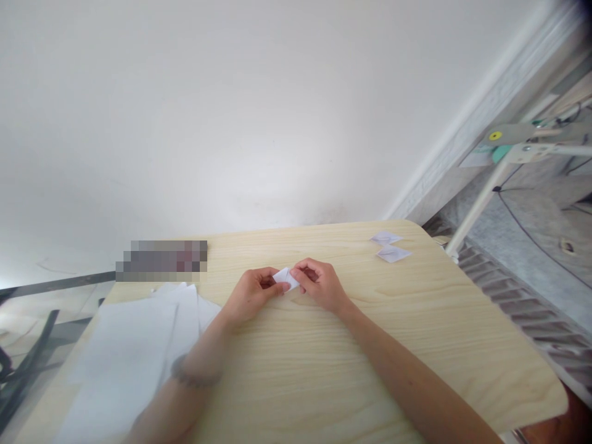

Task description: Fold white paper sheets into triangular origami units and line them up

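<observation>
counter (296, 382): a folding step seems in hand over its middle; the next move likely calls for lining up edges and pressing a crease, with both sides pinched.
sheets (124, 345): loose and overlapping, at the counter's left side.
left hand (250, 293): curled nearly closed, thumb in front and fingers behind, gripping the left side of the paper (283, 275).
right hand (322, 287): likewise curled, thumb and fingertips pinching the paper's right side.
diamonds (394, 253): two, folded, close together near the far right corner.
paper: small and folded, between the hands; cannot tell if it touches the counter.
</observation>
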### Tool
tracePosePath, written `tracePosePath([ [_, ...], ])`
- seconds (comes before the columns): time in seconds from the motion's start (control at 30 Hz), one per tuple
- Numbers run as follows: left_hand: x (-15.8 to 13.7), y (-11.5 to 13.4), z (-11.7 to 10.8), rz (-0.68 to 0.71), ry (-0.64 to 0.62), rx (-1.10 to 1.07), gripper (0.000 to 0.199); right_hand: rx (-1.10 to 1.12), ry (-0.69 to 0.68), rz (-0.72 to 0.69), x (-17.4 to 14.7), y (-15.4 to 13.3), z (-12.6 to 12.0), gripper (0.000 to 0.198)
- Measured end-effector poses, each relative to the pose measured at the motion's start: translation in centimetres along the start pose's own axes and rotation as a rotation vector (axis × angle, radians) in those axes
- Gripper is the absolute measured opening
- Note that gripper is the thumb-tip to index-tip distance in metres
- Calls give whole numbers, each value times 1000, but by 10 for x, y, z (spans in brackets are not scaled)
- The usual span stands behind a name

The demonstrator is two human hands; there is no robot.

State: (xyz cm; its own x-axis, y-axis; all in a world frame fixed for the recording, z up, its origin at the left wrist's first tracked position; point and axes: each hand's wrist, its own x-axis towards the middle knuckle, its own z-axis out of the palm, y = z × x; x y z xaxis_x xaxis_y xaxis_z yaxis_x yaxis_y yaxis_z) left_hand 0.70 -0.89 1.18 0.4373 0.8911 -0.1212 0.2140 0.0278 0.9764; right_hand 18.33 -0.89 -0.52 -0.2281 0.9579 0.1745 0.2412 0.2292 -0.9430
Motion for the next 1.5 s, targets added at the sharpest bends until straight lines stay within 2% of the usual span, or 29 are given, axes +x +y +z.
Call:
tracePosePath([
  [0.27,0,1,0,11,-6,23,25,16,-17,18,-1,-4,0,22],
  [0.43,1,0,3,-20,96,3,28,104,-5,60,2,0,-2,23],
  [0.6,3,-1,0,15,185,10,30,103,-20,66,3,3,-2,23],
  [0.8,5,-5,-5,30,97,-64,32,70,29,45,2,2,0,20],
  [0.97,4,-3,-5,26,83,-72,26,71,0,45,2,2,-1,21],
  [1.13,3,2,-2,25,106,-98,32,71,55,55,3,5,-1,24],
  [1.27,4,0,-2,16,175,-120,33,90,94,54,2,5,0,24],
  [1.4,4,-3,-4,12,246,-166,31,54,5,56,1,3,0,25],
  [1.5,4,-4,-4,11,254,-188,31,-35,-71,48,0,0,0,25],
])
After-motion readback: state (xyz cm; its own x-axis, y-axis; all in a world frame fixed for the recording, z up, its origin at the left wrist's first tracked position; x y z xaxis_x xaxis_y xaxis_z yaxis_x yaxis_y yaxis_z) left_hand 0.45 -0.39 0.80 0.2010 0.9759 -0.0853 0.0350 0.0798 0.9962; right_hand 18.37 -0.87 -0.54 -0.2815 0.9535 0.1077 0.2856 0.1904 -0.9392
